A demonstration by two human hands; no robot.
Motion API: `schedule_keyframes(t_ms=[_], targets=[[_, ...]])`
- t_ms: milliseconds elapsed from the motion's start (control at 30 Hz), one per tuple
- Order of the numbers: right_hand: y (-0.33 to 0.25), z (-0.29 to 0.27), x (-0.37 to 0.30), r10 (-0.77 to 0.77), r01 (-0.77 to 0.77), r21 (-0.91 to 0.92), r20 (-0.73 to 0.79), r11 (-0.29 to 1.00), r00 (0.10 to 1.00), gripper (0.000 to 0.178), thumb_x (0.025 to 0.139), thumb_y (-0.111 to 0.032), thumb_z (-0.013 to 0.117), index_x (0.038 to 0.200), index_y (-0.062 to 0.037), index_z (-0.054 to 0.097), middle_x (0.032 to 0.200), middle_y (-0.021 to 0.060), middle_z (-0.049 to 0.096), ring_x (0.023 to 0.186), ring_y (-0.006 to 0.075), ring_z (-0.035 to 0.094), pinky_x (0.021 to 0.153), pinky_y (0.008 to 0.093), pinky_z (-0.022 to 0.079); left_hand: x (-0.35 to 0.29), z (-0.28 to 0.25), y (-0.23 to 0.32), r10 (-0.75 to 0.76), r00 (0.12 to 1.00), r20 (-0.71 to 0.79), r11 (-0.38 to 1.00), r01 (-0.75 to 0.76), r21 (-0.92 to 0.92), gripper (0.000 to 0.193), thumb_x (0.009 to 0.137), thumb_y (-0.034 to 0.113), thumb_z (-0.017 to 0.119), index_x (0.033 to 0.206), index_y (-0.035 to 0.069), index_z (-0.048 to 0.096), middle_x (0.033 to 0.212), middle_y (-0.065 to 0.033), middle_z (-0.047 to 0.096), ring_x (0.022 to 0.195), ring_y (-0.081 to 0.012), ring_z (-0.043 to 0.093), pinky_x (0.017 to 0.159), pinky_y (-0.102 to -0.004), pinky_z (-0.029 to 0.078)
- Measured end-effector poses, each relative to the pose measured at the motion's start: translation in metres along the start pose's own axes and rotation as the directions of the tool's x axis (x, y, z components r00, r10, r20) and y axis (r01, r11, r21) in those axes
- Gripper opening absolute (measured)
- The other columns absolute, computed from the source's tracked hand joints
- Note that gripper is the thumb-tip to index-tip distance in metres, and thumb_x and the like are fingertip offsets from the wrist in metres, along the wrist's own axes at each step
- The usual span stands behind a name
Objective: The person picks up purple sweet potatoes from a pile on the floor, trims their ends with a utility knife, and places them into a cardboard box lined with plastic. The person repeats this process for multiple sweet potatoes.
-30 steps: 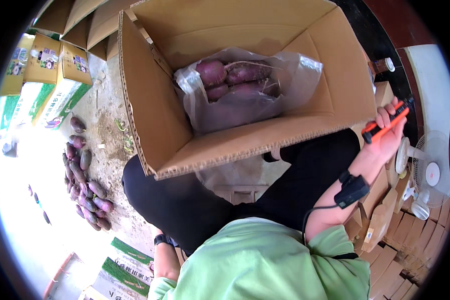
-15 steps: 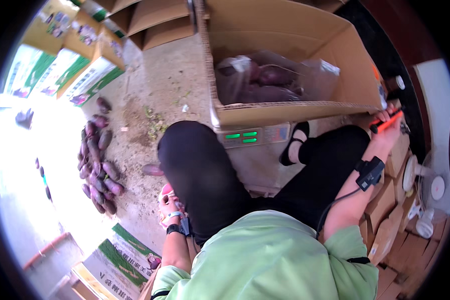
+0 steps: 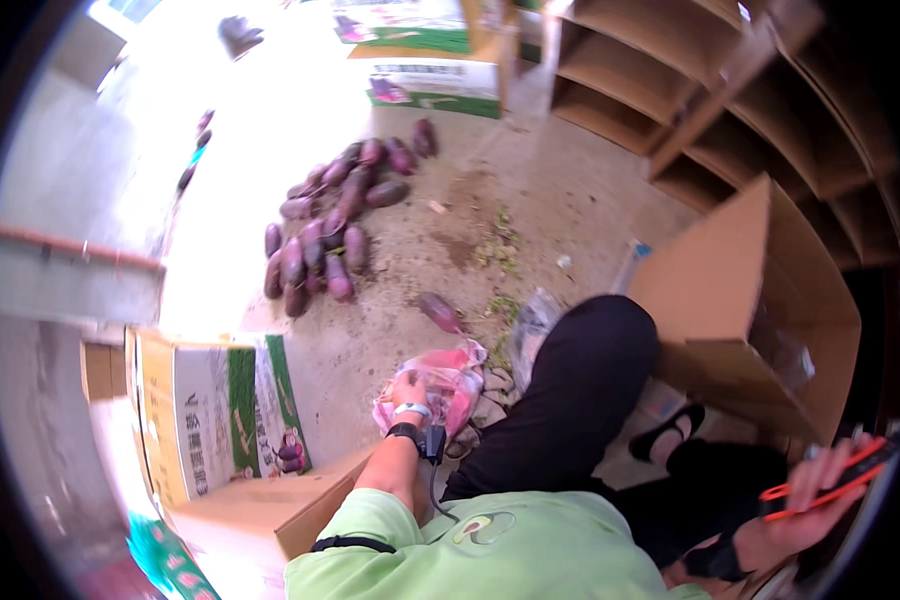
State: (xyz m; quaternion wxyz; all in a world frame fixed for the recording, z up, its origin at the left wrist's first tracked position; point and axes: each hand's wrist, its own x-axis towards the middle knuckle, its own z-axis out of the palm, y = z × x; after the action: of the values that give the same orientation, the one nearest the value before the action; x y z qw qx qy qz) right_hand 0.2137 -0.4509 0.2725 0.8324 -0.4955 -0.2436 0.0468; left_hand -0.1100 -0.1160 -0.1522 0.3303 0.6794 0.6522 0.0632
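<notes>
Just below the middle of your view, at six o'clock, a crumpled pink-and-white bag (image 3: 457, 374) lies on the floor (image 3: 370, 345) beside your bent left leg (image 3: 560, 400). Your left hand (image 3: 408, 388) rests on its left side with bent fingers; whether they have closed on the plastic, you cannot tell from this angle. Touching or just above the bag's twelve o'clock edge is a single purple root (image 3: 440, 312), while a clear plastic bag (image 3: 532, 335) sits against your knee toward four o'clock. Out at four o'clock, near the rim, your right hand (image 3: 798, 527) is wrapped around an orange-and-black tool (image 3: 870, 462). A tilted open carton (image 3: 705, 270) stands at three o'clock, plastic showing inside. Toward ten o'clock, a loose pile of purple roots (image 3: 332, 215) spreads over the floor. Printed cartons stand at eight o'clock (image 3: 205, 420) and twelve o'clock, with open brown boxes (image 3: 620, 75) stacked between one and two.
</notes>
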Motion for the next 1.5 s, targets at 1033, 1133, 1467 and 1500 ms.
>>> schedule_keyframes(t_ms=[1033,1133,1467,1500], targets=[[0.24,0.208,-0.01,0.921,-0.869,-0.374,0.335,0.324,0.199,0.038,0.092,-0.029,0.048,0.117,0.0004,0.046,0.08,0.0077,0.056,0.056,0.0106,0.049,0.053,0.0219,0.04,0.299,-0.068,-0.001,-0.449,0.847,-0.284,0.888,0.388,-0.247,0.072,0.068,0.036,0.073,0.121,-0.006,0.047,0.121,-0.0257,0.051,0.114,-0.036,0.049,0.095,-0.0387,0.039],[0.242,0.209,-0.008,0.921,-0.858,-0.394,0.336,0.328,0.198,0.034,0.094,-0.024,0.046,0.118,-0.0001,0.045,0.082,0.0071,0.056,0.058,0.01,0.049,0.054,0.0213,0.04,0.295,-0.072,0.01,-0.54,0.821,-0.187,0.802,0.434,-0.411,0.076,0.064,0.032,0.077,0.119,-0.009,0.047,0.119,-0.0228,0.054,0.107,-0.0328,0.055,0.093,-0.0375,0.041],[0.244,0.201,-0.01,0.904,-0.859,-0.376,0.376,0.347,0.201,0.029,0.096,-0.018,0.041,0.118,-0.0008,0.046,0.081,0.0058,0.055,0.056,0.0087,0.047,0.053,0.0203,0.039,0.264,-0.035,-0.037,-0.432,0.843,0.322,0.451,0.511,-0.732,0.069,0.066,0.022,0.075,0.121,-0.005,0.044,0.107,-0.0163,0.059,0.094,-0.0306,0.059,0.079,-0.0407,0.049],[0.244,0.198,-0.011,0.907,-0.855,-0.38,0.364,0.354,0.214,0.028,0.096,-0.018,0.041,0.118,-0.0009,0.047,0.079,0.0055,0.055,0.056,0.0083,0.047,0.053,0.0201,0.038,0.245,-0.026,-0.028,-0.343,0.802,0.489,0.257,0.581,-0.773,0.061,0.069,0.021,0.073,0.118,-0.003,0.046,0.103,-0.0146,0.06,0.09,-0.0296,0.06,0.076,-0.0421,0.05]])
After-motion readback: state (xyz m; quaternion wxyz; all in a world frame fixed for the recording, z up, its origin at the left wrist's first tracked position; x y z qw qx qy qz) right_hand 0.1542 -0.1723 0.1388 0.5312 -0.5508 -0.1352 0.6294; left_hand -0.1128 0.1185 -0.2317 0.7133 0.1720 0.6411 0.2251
